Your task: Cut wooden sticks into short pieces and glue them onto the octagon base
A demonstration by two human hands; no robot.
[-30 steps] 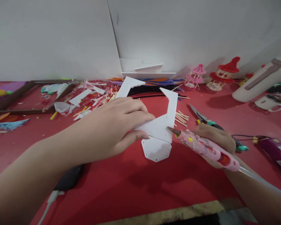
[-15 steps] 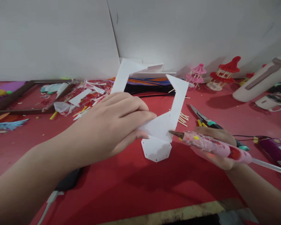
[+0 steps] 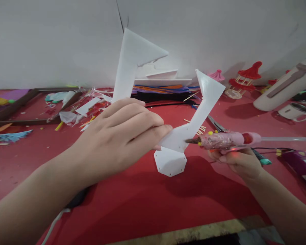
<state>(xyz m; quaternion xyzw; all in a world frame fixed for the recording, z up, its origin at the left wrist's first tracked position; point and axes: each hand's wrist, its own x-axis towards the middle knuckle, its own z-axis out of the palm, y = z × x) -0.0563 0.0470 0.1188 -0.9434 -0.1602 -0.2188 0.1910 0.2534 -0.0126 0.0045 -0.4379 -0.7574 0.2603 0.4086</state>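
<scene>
My left hand [image 3: 132, 132] is closed on a white foam board cutout [image 3: 205, 98], thumb and fingers pinching its middle. Two angled arms of the cutout rise above the hand, one on each side, and the palm covers part of it. A pink hot glue gun [image 3: 224, 140] is gripped in my right hand [image 3: 237, 161], with a clear glue stick [image 3: 283, 139] jutting from its back. Its dark nozzle points left and meets the lower right edge of the cutout. Below lies a white many-sided board piece [image 3: 170, 162] with small holes near its rim.
Pliers [image 3: 216, 124] and short sticks [image 3: 201, 130] lie behind the glue gun. A white mug [image 3: 294, 111], a tumbler [image 3: 283, 85] and a purple box [image 3: 299, 165] stand at right. A brown frame [image 3: 20, 120] and plastic scraps [image 3: 76, 107] lie at left. A grey wall rises behind.
The foam board cutout has tipped up and its arms stand higher, the right one shifted rightward. The glue gun has turned level, its nozzle still at the cutout's lower right edge.
</scene>
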